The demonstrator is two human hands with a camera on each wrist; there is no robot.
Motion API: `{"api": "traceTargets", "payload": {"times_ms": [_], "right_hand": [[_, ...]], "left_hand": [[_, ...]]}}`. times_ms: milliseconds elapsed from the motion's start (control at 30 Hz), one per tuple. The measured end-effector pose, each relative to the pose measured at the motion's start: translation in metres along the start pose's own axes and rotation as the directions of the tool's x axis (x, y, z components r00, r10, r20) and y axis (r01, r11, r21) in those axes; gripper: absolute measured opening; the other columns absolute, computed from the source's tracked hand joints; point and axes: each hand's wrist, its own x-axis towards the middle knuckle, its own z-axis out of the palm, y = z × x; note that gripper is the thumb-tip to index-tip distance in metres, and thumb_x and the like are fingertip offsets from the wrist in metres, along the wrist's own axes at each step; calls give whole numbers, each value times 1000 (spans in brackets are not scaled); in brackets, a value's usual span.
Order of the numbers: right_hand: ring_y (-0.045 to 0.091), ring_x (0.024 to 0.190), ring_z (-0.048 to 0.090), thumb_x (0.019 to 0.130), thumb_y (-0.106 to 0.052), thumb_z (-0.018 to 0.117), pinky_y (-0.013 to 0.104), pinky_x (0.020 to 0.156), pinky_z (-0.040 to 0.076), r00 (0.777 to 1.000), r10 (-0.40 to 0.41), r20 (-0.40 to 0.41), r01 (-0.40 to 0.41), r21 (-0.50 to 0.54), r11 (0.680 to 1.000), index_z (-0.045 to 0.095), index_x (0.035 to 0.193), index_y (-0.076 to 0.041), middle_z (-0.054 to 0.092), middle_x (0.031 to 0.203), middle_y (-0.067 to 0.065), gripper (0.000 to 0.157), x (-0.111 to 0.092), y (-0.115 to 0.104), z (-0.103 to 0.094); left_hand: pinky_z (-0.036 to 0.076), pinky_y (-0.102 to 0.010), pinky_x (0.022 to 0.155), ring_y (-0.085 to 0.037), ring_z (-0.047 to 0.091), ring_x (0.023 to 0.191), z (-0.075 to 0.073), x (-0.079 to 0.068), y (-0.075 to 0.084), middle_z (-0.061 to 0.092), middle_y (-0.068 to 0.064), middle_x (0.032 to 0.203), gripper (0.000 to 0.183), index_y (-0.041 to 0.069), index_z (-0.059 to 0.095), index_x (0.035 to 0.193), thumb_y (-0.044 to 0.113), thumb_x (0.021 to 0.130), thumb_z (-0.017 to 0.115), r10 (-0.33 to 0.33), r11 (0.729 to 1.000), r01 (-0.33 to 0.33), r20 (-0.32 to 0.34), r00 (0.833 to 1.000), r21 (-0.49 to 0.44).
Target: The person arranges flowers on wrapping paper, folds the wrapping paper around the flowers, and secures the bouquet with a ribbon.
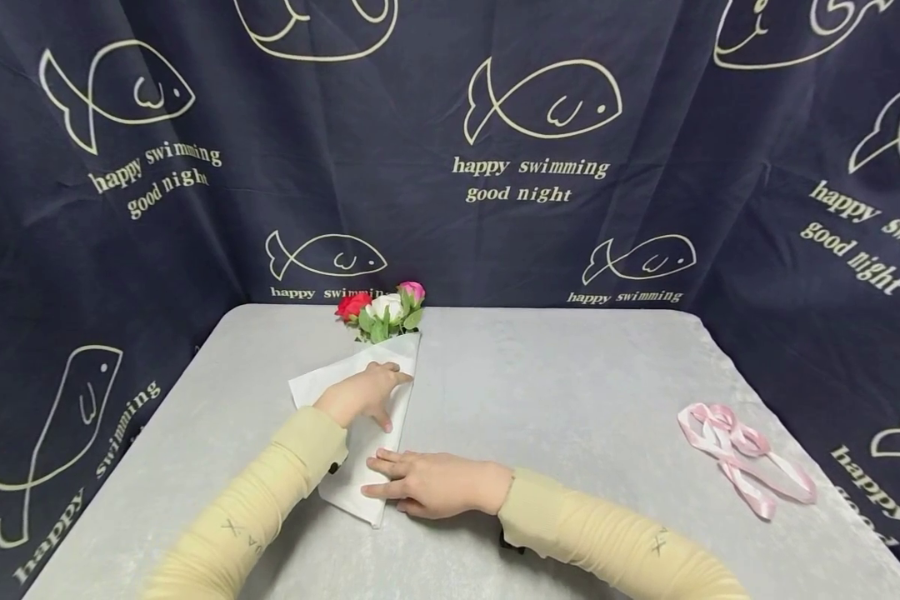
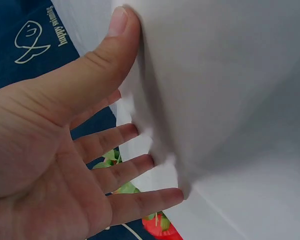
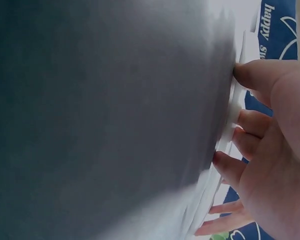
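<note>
White wrapping paper [image 1: 360,482] lies folded into a long cone around a small bunch of flowers, its narrow end towards me. From the wide far end poke a red rose [image 1: 353,306], a white bloom [image 1: 386,309] and a pink one [image 1: 412,291] with green leaves; the stems are hidden. My left hand [image 1: 367,393] presses the upper part of the paper with spread fingers, which the left wrist view shows fairly straight. Lower down, my right hand [image 1: 446,485] rests its extended fingertips on the paper's right edge. In the right wrist view, fingertips [image 3: 225,162] touch the layered edge.
A loosely looped pink ribbon [image 1: 750,442] lies at the right of the grey cloth-covered table [image 1: 555,400]. Dark blue curtains [image 1: 420,125] printed with fish and lettering hang behind and at both sides.
</note>
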Motion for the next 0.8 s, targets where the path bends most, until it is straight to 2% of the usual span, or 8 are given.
{"api": "traceTargets", "payload": {"times_ms": [267, 400, 600, 800], "right_hand": [[22, 140, 29, 96, -24, 54, 26, 112, 25, 1000, -24, -1, 24, 87, 996, 42, 143, -20, 35, 150, 9, 49, -8, 6, -8], [21, 138, 33, 95, -23, 55, 26, 111, 28, 1000, -17, -19, 19, 126, 992, 44, 142, -20, 39, 148, 8, 47, -17, 5, -13], [19, 132, 43, 93, -17, 56, 28, 107, 35, 991, 29, -130, -5, 179, 984, 45, 140, -16, 49, 140, 8, 48, -37, 11, -18], [23, 123, 52, 91, -13, 58, 34, 102, 41, 958, 130, -257, -70, 230, 971, 48, 138, -11, 53, 135, 12, 48, -65, 26, -32]], "left_hand": [[36, -50, 103, -44, 38, 125, 0, -1, 5, 40, -20, 142, 86, 9, 50, 136, 23, 61, 88, -16, 999, 16, -19, 1000, -33], [37, -49, 103, -42, 37, 125, 0, -1, 7, 40, -19, 142, 85, 10, 50, 135, 22, 60, 88, -23, 999, 23, -18, 1000, -35], [40, -48, 100, -41, 40, 121, 1, 1, 6, 42, -17, 139, 86, 11, 51, 135, 24, 59, 89, -28, 1000, 28, -9, 1000, -2], [41, -49, 99, -42, 42, 119, 4, 4, 4, 44, -17, 138, 87, 13, 51, 134, 26, 57, 89, -36, 998, 36, 8, 999, 42]]}}
